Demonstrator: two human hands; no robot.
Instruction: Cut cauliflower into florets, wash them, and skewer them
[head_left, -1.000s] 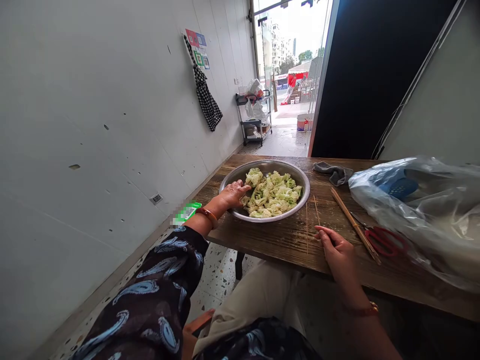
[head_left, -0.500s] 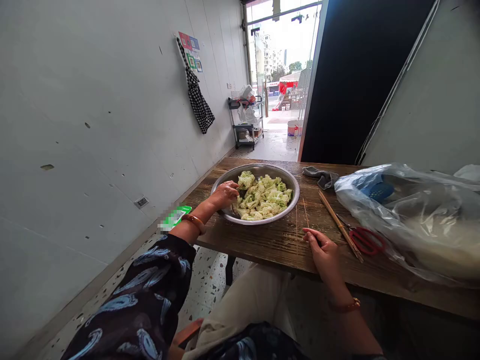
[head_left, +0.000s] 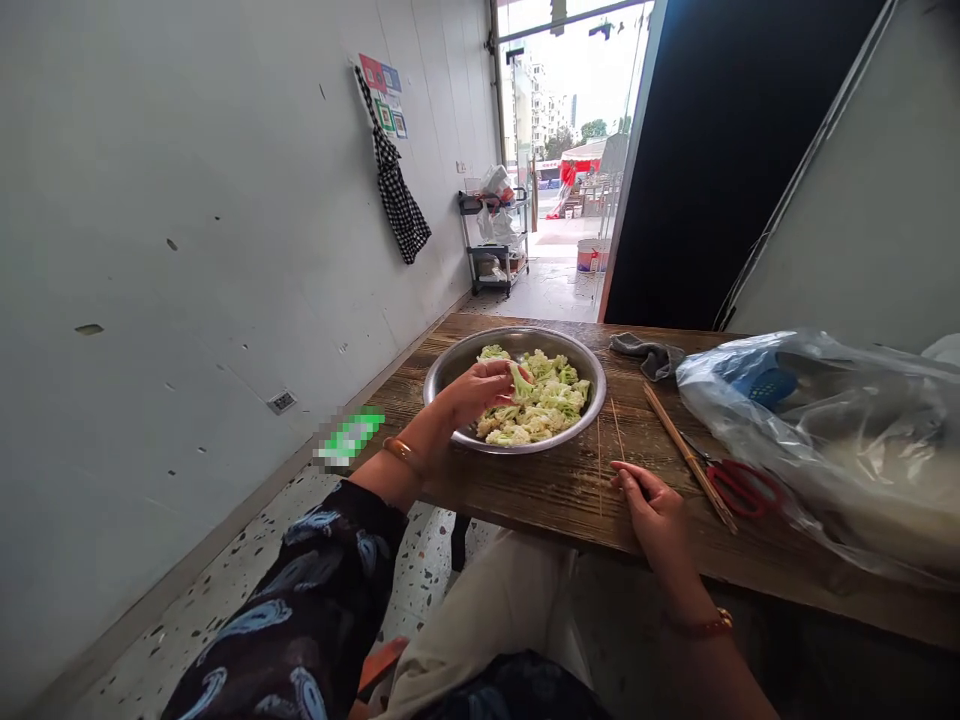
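A wide metal bowl (head_left: 437,390) on the wooden table (head_left: 525,488) holds many pale green-white cauliflower florets (head_left: 556,385). Over the bowl, my left hand (head_left: 484,390) pinches one cauliflower floret (head_left: 520,382) between thumb and fingers. My right hand (head_left: 651,500) is closed on a thin wooden skewer (head_left: 617,428) near the table's front edge, its far end pointing toward the bowl's right side. Another thin skewer (head_left: 599,470) lies on the wood just left of that hand.
Right of my right hand lie a bundle of skewers (head_left: 688,455) and red-handled scissors (head_left: 742,488). A large clear plastic bag (head_left: 847,450) covers the table's right side. A grey cloth (head_left: 649,355) rests behind the bundle. The wall runs along the left.
My left hand has moved from the bowl's left side to the right and now shows a floret in its fingers. My right hand stays nearly still with the skewer.
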